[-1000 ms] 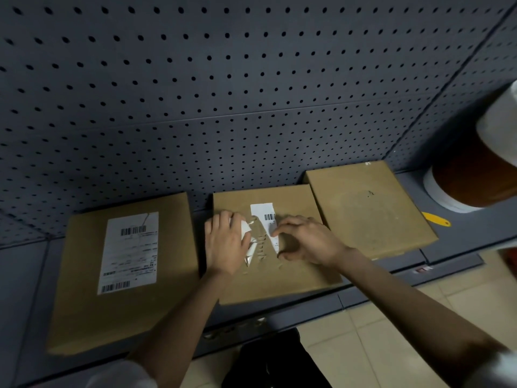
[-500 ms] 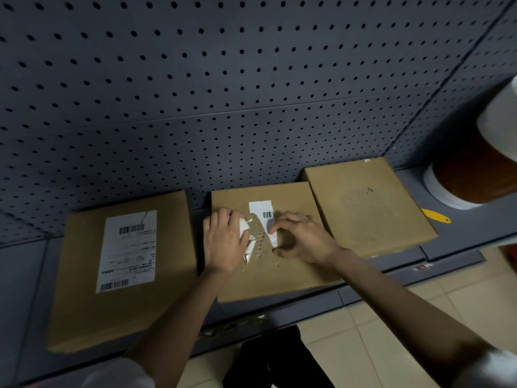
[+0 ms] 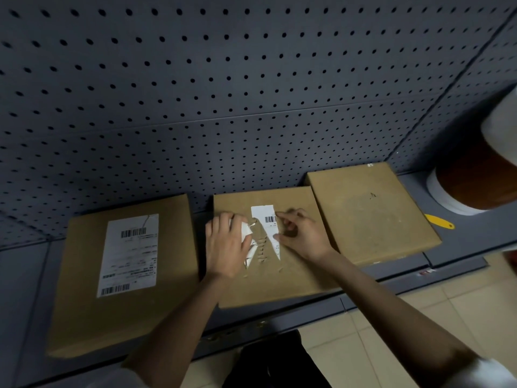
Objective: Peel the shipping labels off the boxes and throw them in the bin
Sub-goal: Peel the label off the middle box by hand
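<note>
Tearing in thin, brittle strips, the label remnant (image 3: 268,224) on the middle box (image 3: 279,278) wants pinching low at its lifted edge, where the right hand (image 3: 300,235) pinches; the left hand (image 3: 228,245) clutches torn scraps (image 3: 246,229).

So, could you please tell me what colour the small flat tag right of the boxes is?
Yellow; the small flat tag shows in the head view.

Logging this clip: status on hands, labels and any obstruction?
Left hand holds torn label scraps. Right hand picks at label remnant on middle box. Left box label intact. Nothing obstructing.
</note>
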